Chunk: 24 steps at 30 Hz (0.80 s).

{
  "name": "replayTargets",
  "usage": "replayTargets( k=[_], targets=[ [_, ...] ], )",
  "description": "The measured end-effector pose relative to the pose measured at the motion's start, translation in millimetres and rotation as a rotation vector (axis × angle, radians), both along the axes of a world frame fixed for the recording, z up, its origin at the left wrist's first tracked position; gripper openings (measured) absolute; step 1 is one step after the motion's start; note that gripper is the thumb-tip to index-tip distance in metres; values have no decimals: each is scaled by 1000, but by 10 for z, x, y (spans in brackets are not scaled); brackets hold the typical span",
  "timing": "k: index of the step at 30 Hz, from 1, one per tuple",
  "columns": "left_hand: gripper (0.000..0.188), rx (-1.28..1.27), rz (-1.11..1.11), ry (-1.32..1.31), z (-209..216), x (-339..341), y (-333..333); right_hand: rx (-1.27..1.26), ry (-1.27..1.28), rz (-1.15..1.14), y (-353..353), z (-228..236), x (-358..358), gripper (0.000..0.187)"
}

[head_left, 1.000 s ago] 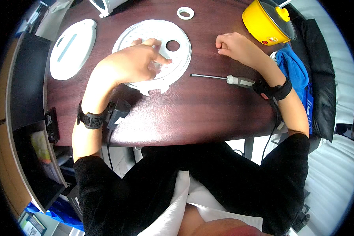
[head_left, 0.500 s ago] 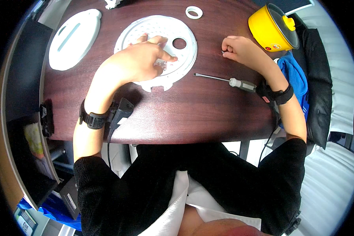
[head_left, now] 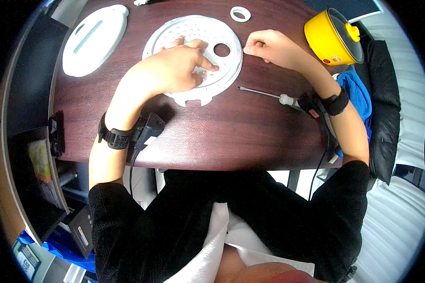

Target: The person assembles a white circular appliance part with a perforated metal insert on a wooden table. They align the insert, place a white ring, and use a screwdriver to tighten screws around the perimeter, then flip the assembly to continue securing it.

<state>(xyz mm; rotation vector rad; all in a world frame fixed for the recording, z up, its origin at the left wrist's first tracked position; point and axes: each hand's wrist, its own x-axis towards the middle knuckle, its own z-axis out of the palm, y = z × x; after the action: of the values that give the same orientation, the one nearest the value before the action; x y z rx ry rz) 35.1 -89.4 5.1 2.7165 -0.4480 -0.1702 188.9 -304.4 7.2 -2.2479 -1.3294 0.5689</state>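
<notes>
My left hand (head_left: 177, 66) lies spread over a round white plastic disc (head_left: 231, 78) dotted with small holes, its fingers open on the surface. A larger round hole sits in the disc's right part, and two small tabs stick out at its near rim. Just off the disc's right edge, my right hand (head_left: 274, 49) has its fingers pinched together; whatever is between them, if anything, is too small to make out. A flat-blade screwdriver (head_left: 262, 92) with a pale grey handle rests on the table below that hand, partly covered by the wrist device.
A white oval lid-like piece (head_left: 95, 40) lies at the far left of the dark wooden table (head_left: 212, 137). Beyond the disc is a small white ring (head_left: 240, 14). At the right stands a yellow pot (head_left: 328, 37) with a glass lid, near a blue cloth (head_left: 355, 89).
My right hand has moved left and slightly away from me, up to the disc's right edge. My left hand keeps its place on the disc. The whole view has shifted slightly.
</notes>
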Motion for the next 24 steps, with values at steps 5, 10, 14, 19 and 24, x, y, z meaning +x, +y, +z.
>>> replayTargets(
  k=[5, 10, 14, 19, 24],
  targets=[
    [45, -24, 5, 26, 31, 13, -12, 106, -70, 27, 92, -168, 58, 22],
    [44, 21, 33, 8, -9, -18, -17, 23, -221, 32, 133, -73, -39, 22],
    [44, 75, 72, 50, 60, -29, -65, 29, -356, 106, 151, -56, -73, 20],
    [43, 67, 64, 39, 46, -23, -42, -4, -557, 183, 202, -24, -117, 20],
    [42, 85, 70, 39, 23, -12, -76, -55, -545, 166, 175, -45, -143, 20]
  ],
)
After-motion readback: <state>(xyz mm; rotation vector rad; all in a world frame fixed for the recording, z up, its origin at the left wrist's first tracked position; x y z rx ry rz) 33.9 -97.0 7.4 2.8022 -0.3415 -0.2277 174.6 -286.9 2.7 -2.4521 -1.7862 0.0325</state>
